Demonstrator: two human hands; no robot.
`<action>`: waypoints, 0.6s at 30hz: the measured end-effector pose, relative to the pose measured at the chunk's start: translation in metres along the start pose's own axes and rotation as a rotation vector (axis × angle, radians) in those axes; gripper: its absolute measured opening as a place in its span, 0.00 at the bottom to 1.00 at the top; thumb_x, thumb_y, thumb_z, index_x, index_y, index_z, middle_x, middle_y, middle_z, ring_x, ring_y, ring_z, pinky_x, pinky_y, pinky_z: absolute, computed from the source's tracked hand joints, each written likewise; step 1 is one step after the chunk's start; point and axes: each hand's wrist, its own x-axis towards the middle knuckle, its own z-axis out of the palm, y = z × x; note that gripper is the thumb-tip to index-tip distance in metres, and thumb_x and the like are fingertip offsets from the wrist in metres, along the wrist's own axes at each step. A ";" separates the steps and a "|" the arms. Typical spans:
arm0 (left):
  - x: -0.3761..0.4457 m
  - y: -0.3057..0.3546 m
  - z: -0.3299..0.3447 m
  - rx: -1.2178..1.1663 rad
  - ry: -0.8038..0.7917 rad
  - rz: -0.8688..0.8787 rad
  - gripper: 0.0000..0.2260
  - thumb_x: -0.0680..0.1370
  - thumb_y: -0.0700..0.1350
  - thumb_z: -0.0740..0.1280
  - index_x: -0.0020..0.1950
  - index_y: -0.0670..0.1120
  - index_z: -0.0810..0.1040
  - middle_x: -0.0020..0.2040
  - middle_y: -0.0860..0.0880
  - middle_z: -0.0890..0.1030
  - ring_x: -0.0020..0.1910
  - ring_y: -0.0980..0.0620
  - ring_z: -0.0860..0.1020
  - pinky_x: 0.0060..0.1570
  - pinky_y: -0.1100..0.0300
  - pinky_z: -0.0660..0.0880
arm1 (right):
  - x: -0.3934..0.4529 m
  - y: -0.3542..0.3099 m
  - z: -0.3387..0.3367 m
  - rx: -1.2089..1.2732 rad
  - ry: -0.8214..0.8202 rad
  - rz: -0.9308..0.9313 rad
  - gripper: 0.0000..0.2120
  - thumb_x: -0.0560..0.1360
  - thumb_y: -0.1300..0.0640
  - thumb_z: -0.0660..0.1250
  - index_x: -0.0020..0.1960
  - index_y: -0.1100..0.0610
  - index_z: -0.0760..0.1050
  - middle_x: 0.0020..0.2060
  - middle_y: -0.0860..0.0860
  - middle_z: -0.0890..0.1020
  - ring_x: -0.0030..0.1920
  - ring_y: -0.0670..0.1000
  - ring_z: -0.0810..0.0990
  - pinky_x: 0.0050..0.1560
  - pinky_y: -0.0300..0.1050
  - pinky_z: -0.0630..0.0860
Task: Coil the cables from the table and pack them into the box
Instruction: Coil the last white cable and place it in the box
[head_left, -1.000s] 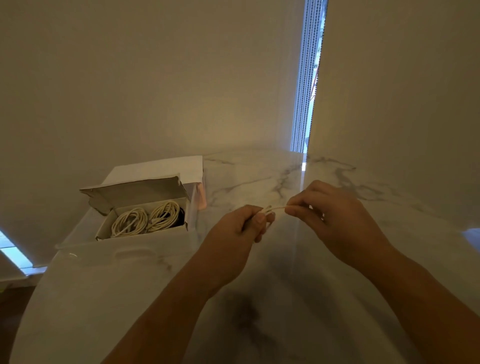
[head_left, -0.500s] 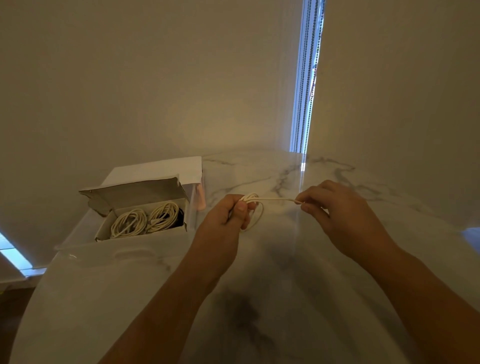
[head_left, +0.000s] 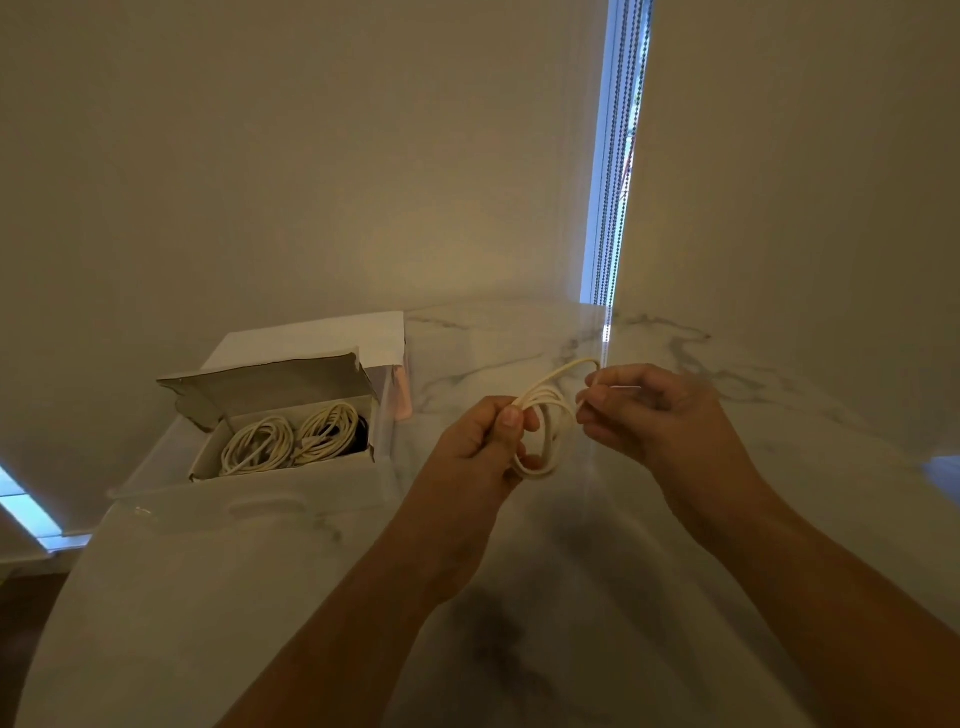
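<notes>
A thin white cable (head_left: 546, 415) hangs in several small loops above the marble table (head_left: 519, 597). My left hand (head_left: 485, 441) grips the loops between thumb and fingers. My right hand (head_left: 641, 410) pinches the cable's free end just right of the coil, where one loop arcs up toward it. An open cardboard box (head_left: 208, 460) stands at the table's left, its lid flap raised. Two coiled white cables (head_left: 291, 436) lie side by side inside it.
The table's left edge curves round near the box. Walls close in behind and to the right of the table. A narrow window strip with bead chains (head_left: 615, 156) runs down the corner. A bright floor patch (head_left: 26, 509) shows at lower left.
The coil in my left hand has grown from one loop to several. My right hand has brought the free end closer to the coil, and the straight stretch between my hands has shortened.
</notes>
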 end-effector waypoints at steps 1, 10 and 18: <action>-0.001 0.000 0.001 -0.029 -0.014 -0.015 0.13 0.84 0.46 0.59 0.49 0.45 0.81 0.47 0.46 0.81 0.49 0.52 0.78 0.57 0.55 0.79 | -0.001 0.001 0.001 0.042 -0.007 0.032 0.04 0.75 0.63 0.70 0.50 0.61 0.82 0.44 0.59 0.86 0.47 0.56 0.86 0.51 0.48 0.81; -0.002 0.002 0.003 -0.271 -0.033 -0.094 0.16 0.83 0.45 0.59 0.41 0.47 0.82 0.43 0.48 0.83 0.46 0.53 0.80 0.51 0.57 0.78 | -0.004 0.004 0.014 0.404 -0.161 0.302 0.11 0.76 0.63 0.68 0.56 0.66 0.79 0.49 0.62 0.83 0.47 0.56 0.83 0.49 0.48 0.82; -0.003 -0.002 0.005 -0.271 -0.041 -0.136 0.14 0.82 0.47 0.60 0.46 0.47 0.84 0.53 0.44 0.84 0.54 0.50 0.82 0.55 0.57 0.78 | -0.003 0.010 0.011 0.163 -0.300 0.410 0.13 0.77 0.55 0.65 0.57 0.60 0.82 0.50 0.59 0.82 0.48 0.55 0.77 0.50 0.50 0.73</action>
